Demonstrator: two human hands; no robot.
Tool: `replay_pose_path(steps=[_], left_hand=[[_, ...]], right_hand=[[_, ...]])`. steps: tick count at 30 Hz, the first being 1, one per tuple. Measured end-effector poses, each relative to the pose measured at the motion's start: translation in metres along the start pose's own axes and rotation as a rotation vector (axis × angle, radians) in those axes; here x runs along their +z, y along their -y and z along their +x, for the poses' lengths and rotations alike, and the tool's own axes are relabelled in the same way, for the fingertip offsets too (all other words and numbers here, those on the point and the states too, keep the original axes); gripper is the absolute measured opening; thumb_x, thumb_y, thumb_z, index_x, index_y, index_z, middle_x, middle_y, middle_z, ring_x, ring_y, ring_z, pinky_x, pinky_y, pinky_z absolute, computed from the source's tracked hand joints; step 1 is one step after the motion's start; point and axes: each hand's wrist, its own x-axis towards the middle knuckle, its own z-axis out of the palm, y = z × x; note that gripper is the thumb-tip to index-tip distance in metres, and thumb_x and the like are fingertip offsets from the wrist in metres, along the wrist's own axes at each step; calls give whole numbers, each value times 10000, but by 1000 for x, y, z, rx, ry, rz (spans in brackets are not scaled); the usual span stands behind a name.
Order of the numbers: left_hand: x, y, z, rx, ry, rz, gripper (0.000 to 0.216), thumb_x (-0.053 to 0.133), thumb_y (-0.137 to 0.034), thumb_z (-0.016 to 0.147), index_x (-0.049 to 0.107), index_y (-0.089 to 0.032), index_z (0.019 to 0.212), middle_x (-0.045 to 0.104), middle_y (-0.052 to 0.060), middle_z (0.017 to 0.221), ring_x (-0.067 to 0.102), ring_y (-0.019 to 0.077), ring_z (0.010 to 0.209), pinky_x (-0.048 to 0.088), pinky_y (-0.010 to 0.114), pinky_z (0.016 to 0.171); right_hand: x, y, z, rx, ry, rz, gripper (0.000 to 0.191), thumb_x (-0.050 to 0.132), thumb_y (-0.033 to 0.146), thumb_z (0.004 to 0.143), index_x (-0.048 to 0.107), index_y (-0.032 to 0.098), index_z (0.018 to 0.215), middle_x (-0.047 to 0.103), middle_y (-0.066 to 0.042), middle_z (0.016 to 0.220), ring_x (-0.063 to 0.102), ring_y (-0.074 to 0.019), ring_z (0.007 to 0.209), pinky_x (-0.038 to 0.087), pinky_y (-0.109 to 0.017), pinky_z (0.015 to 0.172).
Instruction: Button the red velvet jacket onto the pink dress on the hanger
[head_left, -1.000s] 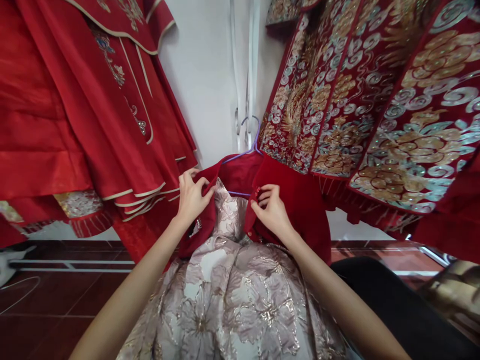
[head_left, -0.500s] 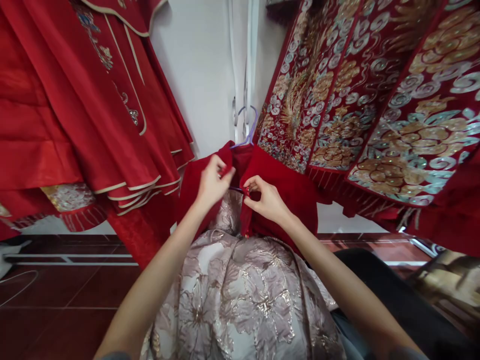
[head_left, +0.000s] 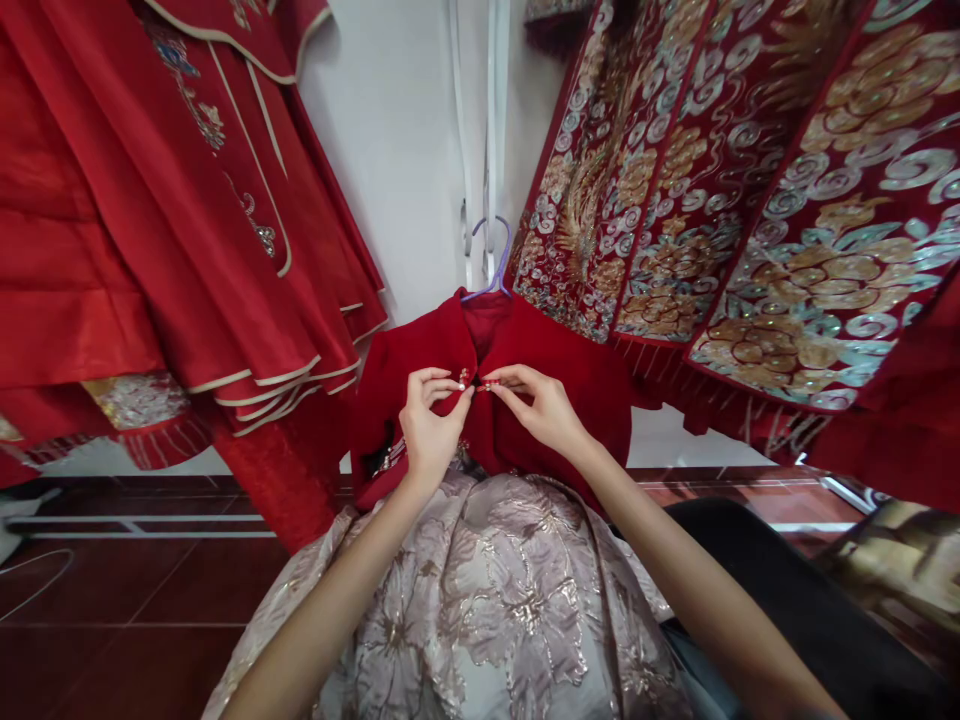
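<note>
A red jacket (head_left: pixel 570 375) hangs on a purple hanger (head_left: pixel 495 278) in the middle, its collar at the top and its two front edges close together. My left hand (head_left: pixel 433 425) pinches the left front edge by a small beaded fastener (head_left: pixel 464 378). Opposite it, my right hand (head_left: pixel 541 405) pinches a red fastening piece (head_left: pixel 489 383) on the other front edge. The fingertips of both hands nearly meet at the opening. How the two fastener parts join is too small to tell. A pale flowered brocade cloth (head_left: pixel 517 590) spreads below the jacket, under my forearms.
Red garments with cream piping (head_left: pixel 255 270) hang on the left. A red panelled garment with gold and silver embroidery (head_left: pixel 720 230) hangs on the right. White rack poles (head_left: pixel 491 120) stand against the wall behind. A black surface (head_left: pixel 772 570) lies at the lower right.
Both front edges of the jacket have come together, closing the gap between them. My left hand has moved down and holds its edge beside my right hand, which keeps its pinch.
</note>
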Motion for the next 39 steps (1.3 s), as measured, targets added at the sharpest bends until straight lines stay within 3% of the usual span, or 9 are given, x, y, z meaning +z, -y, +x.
replay_pose_path(steps=[4, 7, 14, 19, 27, 32, 39], left_hand=[[7, 0, 2, -139, 93, -149, 97, 678, -255, 746, 620, -211, 810, 707, 36, 864, 686, 174, 831, 553, 317, 798], [9, 1, 6, -157, 144, -157, 76, 658, -187, 732, 649, -207, 804, 721, 24, 857, 693, 173, 812, 555, 307, 780], [0, -9, 13, 45, 253, 59, 160, 613, -171, 741, 676, -225, 877, 727, 24, 908, 688, 175, 799, 563, 325, 790], [-9, -18, 23, 130, 373, 92, 128, 622, -232, 745, 692, -199, 847, 728, 34, 847, 674, 160, 706, 563, 285, 690], [-8, -20, 41, 283, 544, 216, 116, 603, -250, 773, 683, -170, 797, 715, 36, 784, 639, 139, 656, 505, 240, 631], [-9, -20, 44, 289, 586, 237, 145, 596, -255, 780, 700, -170, 835, 727, 44, 817, 655, 153, 699, 498, 241, 650], [-8, -27, 43, 272, 546, 346, 137, 628, -290, 748, 710, -186, 784, 717, 38, 740, 655, 170, 679, 474, 245, 618]], right_hand=[[-3, 4, -1, -16, 18, -2, 183, 537, 288, 894, 662, 228, 1013, 697, -37, 1022, 660, -182, 941, 531, -352, 892], [-5, 8, -1, -51, 17, -54, 190, 522, 274, 905, 662, 237, 1029, 691, -34, 1034, 652, -185, 964, 514, -354, 911], [-1, 13, 0, -107, -3, -242, 206, 476, 237, 925, 637, 260, 1052, 670, -37, 1038, 623, -203, 991, 488, -362, 921], [2, 13, -4, -121, -66, -299, 236, 444, 236, 943, 628, 249, 1090, 663, -52, 1058, 613, -207, 1015, 480, -361, 942], [1, 3, -3, -24, -135, -63, 215, 532, 286, 906, 675, 234, 1058, 674, -49, 1056, 670, -173, 908, 582, -308, 800], [-5, 0, 0, 65, -54, 70, 223, 620, 306, 843, 649, 231, 1051, 684, -49, 1036, 683, -181, 903, 592, -323, 797], [-8, -1, 3, 116, -112, 145, 425, 719, 325, 751, 498, 241, 1105, 662, -20, 901, 681, -179, 872, 585, -300, 746]])
